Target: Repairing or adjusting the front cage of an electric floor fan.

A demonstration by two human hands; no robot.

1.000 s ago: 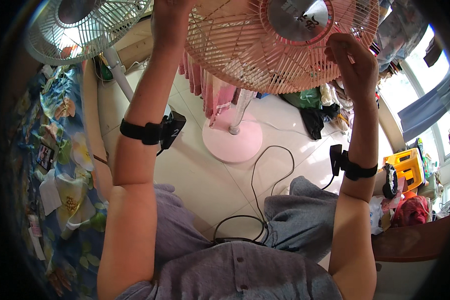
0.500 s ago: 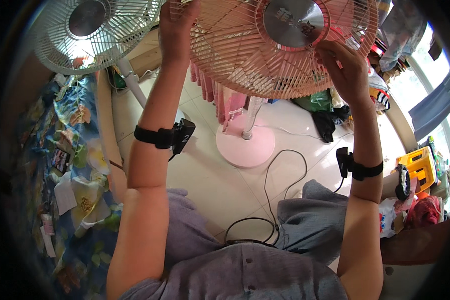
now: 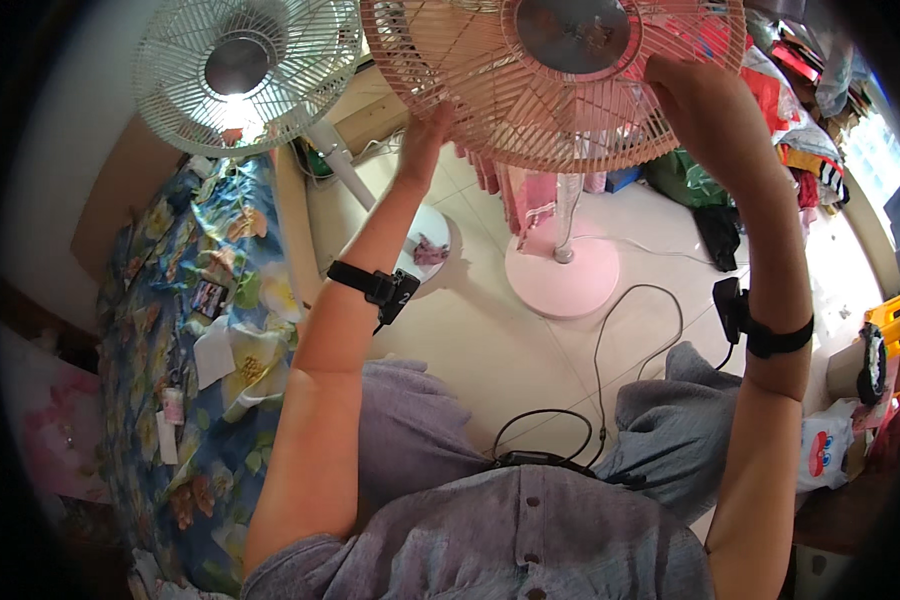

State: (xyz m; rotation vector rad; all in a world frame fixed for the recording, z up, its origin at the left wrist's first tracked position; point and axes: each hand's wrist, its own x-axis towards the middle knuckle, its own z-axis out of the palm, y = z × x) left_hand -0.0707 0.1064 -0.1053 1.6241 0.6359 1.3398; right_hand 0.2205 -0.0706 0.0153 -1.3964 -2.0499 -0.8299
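A pink standing fan [image 3: 490,125] faces me at the top of the view, its wire grille partly cut off by the upper edge. A dark round hub cap [image 3: 573,35] sits at its centre. At the grille's lower left rim my left hand [image 3: 428,140] is closed on the wires, its fingertips partly hidden. Right of the hub, my right hand [image 3: 705,105] is bent with its fingers curled against the grille front; whatever they may hold is hidden. Below, the fan's stem rises from a round pink base [image 3: 562,275] on the floor.
A second, white fan [image 3: 245,95] stands at the left, its base [image 3: 432,250] on the tiles. Beside it runs a bed with a blue floral cover [image 3: 255,370]. A black cable [image 3: 602,370] loops over the floor. Bags and clothes [image 3: 715,225] pile up at the right.
My left hand has moved down the grille to its lower left rim. My right hand has shifted up and right, away from beside the hub. The whole view has swung left.
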